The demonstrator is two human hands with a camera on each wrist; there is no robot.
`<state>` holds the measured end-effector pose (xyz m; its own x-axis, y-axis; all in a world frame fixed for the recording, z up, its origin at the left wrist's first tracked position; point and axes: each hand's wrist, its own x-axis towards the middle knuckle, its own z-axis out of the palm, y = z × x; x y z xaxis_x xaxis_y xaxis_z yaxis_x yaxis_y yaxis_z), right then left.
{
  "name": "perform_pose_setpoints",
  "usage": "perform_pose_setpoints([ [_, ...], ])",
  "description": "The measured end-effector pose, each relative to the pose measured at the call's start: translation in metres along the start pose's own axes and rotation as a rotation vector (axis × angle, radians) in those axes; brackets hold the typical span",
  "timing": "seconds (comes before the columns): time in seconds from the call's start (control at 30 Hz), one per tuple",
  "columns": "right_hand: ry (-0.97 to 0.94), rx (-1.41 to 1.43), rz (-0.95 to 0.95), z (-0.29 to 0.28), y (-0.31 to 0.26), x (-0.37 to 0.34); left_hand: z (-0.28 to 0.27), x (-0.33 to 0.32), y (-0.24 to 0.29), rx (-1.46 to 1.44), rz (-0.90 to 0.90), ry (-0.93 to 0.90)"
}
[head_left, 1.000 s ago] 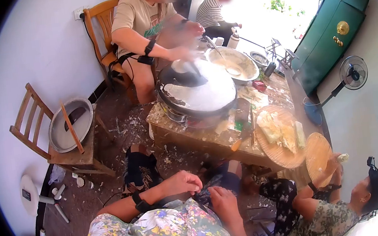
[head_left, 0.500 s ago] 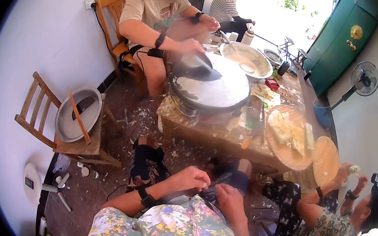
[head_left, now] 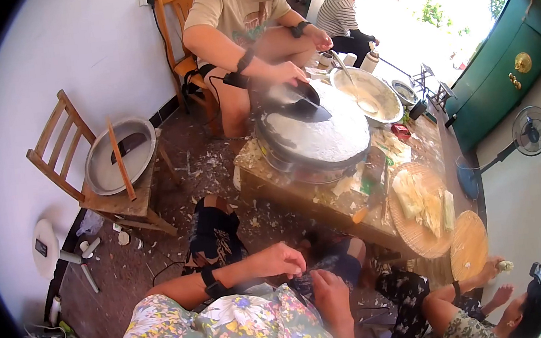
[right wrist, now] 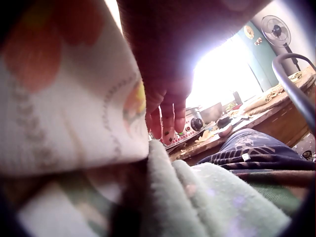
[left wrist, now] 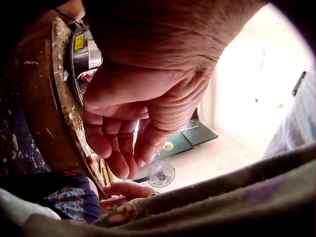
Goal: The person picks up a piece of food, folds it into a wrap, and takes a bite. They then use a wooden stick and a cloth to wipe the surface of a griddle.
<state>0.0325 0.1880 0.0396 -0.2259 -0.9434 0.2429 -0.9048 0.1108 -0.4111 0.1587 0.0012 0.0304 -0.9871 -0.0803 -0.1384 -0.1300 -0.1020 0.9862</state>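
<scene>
In the head view my left hand (head_left: 274, 261) hangs loosely curled above my lap, a black band on its wrist. My right hand (head_left: 331, 295) lies just right of it against the patterned clothing (head_left: 236, 333), fingers bent down. The left wrist view shows the left hand (left wrist: 143, 98) with relaxed, bent fingers and nothing between them. Fingers of the right hand (right wrist: 170, 106) hang loosely beside the cloth in the right wrist view. Across the low table (head_left: 300, 199), a person (head_left: 244, 25) holds a dark tool (head_left: 303, 102) on the white-coated round griddle (head_left: 327, 136).
A batter bowl (head_left: 376, 97) with a ladle stands behind the griddle. Woven trays (head_left: 418, 232) with folded flatbread lie at the table's right, near a person (head_left: 486, 304) holding food. A metal basin (head_left: 111, 177) rests on a chair at left; a fan (head_left: 531, 131) stands right.
The head view has shifted, so the table sits farther right and lower. The person opposite has moved the dark tool on the griddle. My hands keep nearly the same pose.
</scene>
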Motion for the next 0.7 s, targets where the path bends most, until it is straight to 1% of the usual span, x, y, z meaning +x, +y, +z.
perform_pose_setpoints([
  [0.23, -0.006, 0.017, -0.023, 0.0009, 0.0003, 0.0036, -0.0021, -0.0002, -0.0009, -0.002, 0.008, -0.002],
  [0.33, 0.015, -0.030, -0.040, 0.0033, 0.0033, 0.0026, -0.0018, -0.0005, 0.0043, 0.043, -0.009, 0.009],
  [0.43, 0.012, -0.038, -0.024, 0.0024, 0.0036, 0.0017, -0.0015, 0.0014, -0.0034, -0.004, -0.012, 0.006],
  [0.7, 0.024, -0.041, 0.006, 0.0019, 0.0048, 0.0004, -0.0011, 0.0028, -0.0047, -0.034, -0.033, -0.004],
])
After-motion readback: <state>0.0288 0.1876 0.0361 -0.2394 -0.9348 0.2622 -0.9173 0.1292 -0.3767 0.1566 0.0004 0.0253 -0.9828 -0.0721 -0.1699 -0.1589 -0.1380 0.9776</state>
